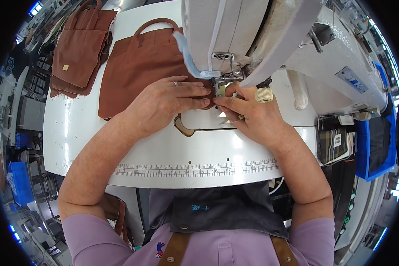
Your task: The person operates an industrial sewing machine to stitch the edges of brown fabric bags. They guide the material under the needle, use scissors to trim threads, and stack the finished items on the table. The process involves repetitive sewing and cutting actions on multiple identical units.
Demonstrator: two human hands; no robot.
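Observation:
A brown leather bag piece (133, 75) with an arched handle lies on the white sewing machine table (75, 142), its right edge at the presser foot (221, 86) of a white sewing machine (252, 26). My left hand (164, 102) rests flat on the leather, fingers stretched toward the foot. My right hand (250, 111) is curled just right of the foot, fingertips at the leather's edge, closed on what looks like small metal snips (222, 119), partly hidden under it. A pale blue strip (185, 51) hangs on the machine head.
A stack of brown leather bags (77, 57) lies at the back left. At the right are folded plaid cloth (330, 142) and a blue bin (362, 159) with dark contents. Another blue bin (20, 184) stands lower left, off the table. A ruler strip (186, 169) runs along the front edge.

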